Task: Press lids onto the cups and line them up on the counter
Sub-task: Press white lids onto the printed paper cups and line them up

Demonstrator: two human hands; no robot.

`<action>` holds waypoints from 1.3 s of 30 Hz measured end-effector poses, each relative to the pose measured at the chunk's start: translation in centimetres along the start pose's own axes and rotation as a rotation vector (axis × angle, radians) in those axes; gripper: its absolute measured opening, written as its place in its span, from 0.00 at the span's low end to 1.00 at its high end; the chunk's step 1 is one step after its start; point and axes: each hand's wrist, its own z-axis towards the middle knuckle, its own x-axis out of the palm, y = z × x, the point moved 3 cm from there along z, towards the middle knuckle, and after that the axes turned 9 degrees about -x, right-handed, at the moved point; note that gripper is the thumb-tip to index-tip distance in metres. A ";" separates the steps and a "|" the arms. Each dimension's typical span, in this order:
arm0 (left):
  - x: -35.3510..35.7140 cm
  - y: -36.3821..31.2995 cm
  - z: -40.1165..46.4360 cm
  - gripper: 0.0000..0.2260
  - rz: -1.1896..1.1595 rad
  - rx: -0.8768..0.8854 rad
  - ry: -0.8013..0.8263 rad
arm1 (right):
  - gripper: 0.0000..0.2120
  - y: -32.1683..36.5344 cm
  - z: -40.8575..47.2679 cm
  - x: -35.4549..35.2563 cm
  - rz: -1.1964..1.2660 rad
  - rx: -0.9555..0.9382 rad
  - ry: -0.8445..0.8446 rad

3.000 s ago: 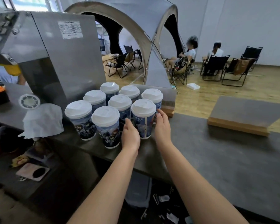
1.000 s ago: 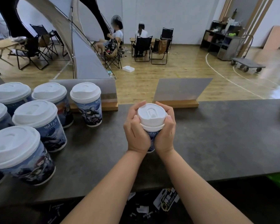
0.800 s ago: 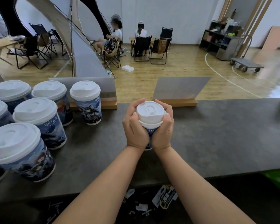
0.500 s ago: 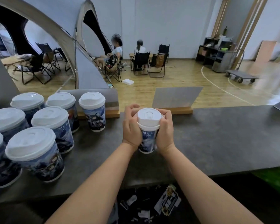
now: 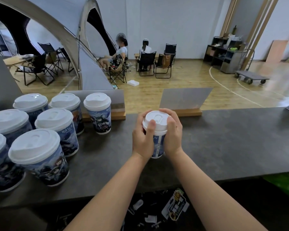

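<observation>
Since the frame half a second back, both hands and the cup have stayed at the same spot on the counter; only the left thumb has shifted, now lying up on the lid's near edge.

Landmark: right sign stand (image 5: pixel 183 104), wooden base at the counter's (image 5: pixel 232 139) far edge.

Cup (image 5: pixel 157 144): upright, just in front of the stand's left end, base apparently on the counter. Well apart from the lidded group (image 5: pixel 45 129), which sits far left of the stand, near the left sign stand (image 5: pixel 107 105). Seven cups show there, all lidded.

Lid (image 5: pixel 157 120): white, on the cup; rim looks level, but whether it is fully snapped all round cannot be told.

Left hand (image 5: pixel 143 139): wrapped round the cup's left side, fingers curled behind, thumb (image 5: pixel 151 125) on the lid's near rim.

Right hand (image 5: pixel 173 132): wrapped round the right side, fingers curled over the lid's far right edge. Both hands grasping; neither relaxed.

Step in hand (judgement): seating the lid on this cup, pressing round the rim.

Next move calls for: even downward pressure around the whole rim while the cup is kept vertical, then release and placement in line with the others. Squeezing the paper wall too hard could pop the lid or buckle the cup.
</observation>
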 end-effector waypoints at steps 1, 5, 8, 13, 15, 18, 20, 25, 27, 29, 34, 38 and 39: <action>0.3 0.0 -0.1 0.22 -0.019 -0.016 -0.021 | 0.21 -0.1 0.1 0.0 0.004 0.004 -0.010; 1.4 -0.6 0.0 0.20 -0.127 -0.059 -0.133 | 0.21 -0.3 0.1 0.0 0.014 0.016 -0.052; 1.7 -0.6 0.5 0.21 -0.189 -0.098 -0.175 | 0.22 -0.5 0.1 0.1 0.049 0.024 -0.070; 1.8 -0.2 0.6 0.21 -0.158 -0.068 -0.243 | 0.20 -1.0 0.2 -0.1 0.066 0.045 -0.067; 1.8 -0.1 0.7 0.17 -0.133 -0.058 -0.269 | 0.21 -1.2 0.2 -0.1 0.064 0.062 -0.070; 1.7 -0.1 0.8 0.15 -0.131 -0.071 -0.263 | 0.20 -1.2 0.2 -0.1 0.039 0.068 -0.067; 1.7 -0.2 0.7 0.17 -0.126 -0.074 -0.264 | 0.19 -1.1 0.3 0.0 0.039 0.069 -0.064; 1.8 -0.6 0.6 0.18 -0.157 -0.119 -0.240 | 0.16 -0.4 0.1 0.3 0.038 0.081 -0.094; 1.6 -0.9 0.7 0.17 -0.144 -0.133 -0.217 | 0.15 -0.4 -0.1 0.4 0.025 0.109 -0.115; 1.2 -1.2 0.9 0.17 -0.064 -0.105 -0.192 | 0.14 -0.2 -0.3 0.5 -0.017 0.104 -0.112; -0.6 -1.6 0.8 0.12 0.143 -0.009 -0.251 | 0.12 0.0 -0.3 -0.1 -0.093 0.117 -0.053; -0.5 -1.7 -0.7 0.19 0.171 0.024 -0.223 | 0.16 0.8 1.5 -1.2 -0.055 0.134 0.102; -0.4 -1.6 -0.7 0.21 0.204 0.014 -0.213 | 0.17 0.8 1.9 -1.3 -0.039 0.162 0.160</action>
